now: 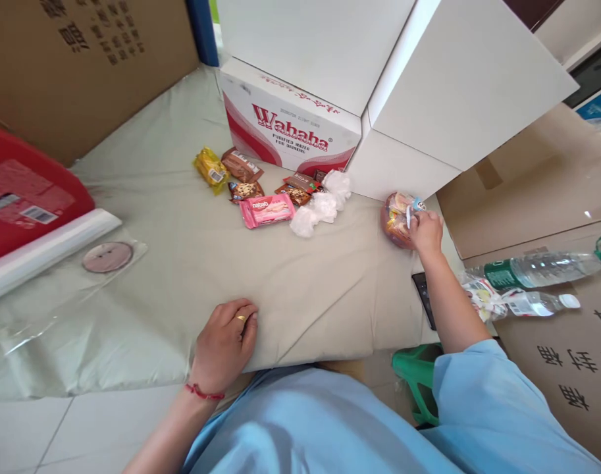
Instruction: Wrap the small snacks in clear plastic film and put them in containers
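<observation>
My left hand (226,343) rests near the front edge of the cloth-covered table, its fingers curled in and nothing showing in them. At the table's right side, my right hand (427,230) is closed at the edge of a round reddish package (397,220) with colourful print and a small white piece by my fingers. In front of the carton lie a pink nabati wafer pack (268,210), a yellow snack pack (211,170), a brown snack pack (241,164) and several small brown packets (296,191). Beside them sit crumpled clear plastic bundles (324,205).
A Wahaha water carton (290,128) and tall white boxes (428,79) stand at the back. Red packaging (28,191) is on the left. Two bottles (551,268), a black object (423,299) and a green stool (416,382) are at right.
</observation>
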A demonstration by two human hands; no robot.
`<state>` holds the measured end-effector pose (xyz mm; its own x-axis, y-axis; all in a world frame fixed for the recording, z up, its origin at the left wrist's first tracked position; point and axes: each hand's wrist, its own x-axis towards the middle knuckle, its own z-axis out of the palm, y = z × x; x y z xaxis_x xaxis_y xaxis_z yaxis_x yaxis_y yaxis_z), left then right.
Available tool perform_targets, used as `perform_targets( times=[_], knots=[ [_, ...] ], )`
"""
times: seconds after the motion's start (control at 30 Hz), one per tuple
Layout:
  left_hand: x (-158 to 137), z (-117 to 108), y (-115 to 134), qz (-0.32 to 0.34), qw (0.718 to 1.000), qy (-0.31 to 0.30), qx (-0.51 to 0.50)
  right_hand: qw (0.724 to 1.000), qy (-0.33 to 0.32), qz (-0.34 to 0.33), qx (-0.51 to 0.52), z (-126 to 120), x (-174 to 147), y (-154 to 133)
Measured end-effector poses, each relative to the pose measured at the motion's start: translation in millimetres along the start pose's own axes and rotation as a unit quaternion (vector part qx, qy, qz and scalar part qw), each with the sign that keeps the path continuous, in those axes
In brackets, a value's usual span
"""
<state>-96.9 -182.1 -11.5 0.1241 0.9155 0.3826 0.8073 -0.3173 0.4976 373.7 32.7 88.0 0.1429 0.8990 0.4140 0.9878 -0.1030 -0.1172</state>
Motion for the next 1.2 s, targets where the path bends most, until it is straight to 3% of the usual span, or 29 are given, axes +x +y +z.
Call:
perform_targets(
  times=[0.1,0.33,0.43,0.53,0.63,0.7,0.8,0.87,0.97,1.03,1.1,1.2],
  knots=[
    [0,1,0,-0.01,1.0,-0.003,-0.01,0.997,0.025,-0.041,0.065,-6,2,-38],
    [-1,0,4,-0.019,0.999,0.004,-0.028,0.935,-0.156,-0.196,0.25,24,-9,-163],
    [-2,0,5,-0.015,0.999,0.014,-0.034,0.934,-0.194,-0.183,0.239,41,-24,-207],
    [-3,0,5,-0.015,0.999,0.016,-0.031,0.94,-0.238,-0.153,0.188,53,-38,-231],
    [-3,-1,5,-0.024,0.999,0.016,-0.04,0.936,-0.221,-0.113,0.25,59,-48,-231],
    [-3,-1,5,-0.032,0.998,0.017,-0.056,0.901,-0.185,-0.05,0.389,57,-57,-223],
    [-3,-4,7,-0.054,0.994,0.02,-0.091,0.773,-0.177,0.072,0.604,48,-79,-207],
    [-2,-7,8,-0.088,0.988,0.018,-0.123,0.687,-0.196,0.144,0.684,44,-98,-199],
    [5,-14,13,-0.158,0.97,0.014,-0.184,0.615,-0.214,0.213,0.729,44,-121,-192],
    [18,-16,18,-0.188,0.955,0.01,-0.228,0.598,-0.216,0.228,0.737,47,-129,-190],
    [38,-13,25,-0.202,0.937,-0.006,-0.285,0.603,-0.207,0.221,0.738,51,-132,-189],
    [79,4,41,-0.234,0.88,-0.064,-0.408,0.666,-0.168,0.175,0.705,53,-135,-189]
  ],
)
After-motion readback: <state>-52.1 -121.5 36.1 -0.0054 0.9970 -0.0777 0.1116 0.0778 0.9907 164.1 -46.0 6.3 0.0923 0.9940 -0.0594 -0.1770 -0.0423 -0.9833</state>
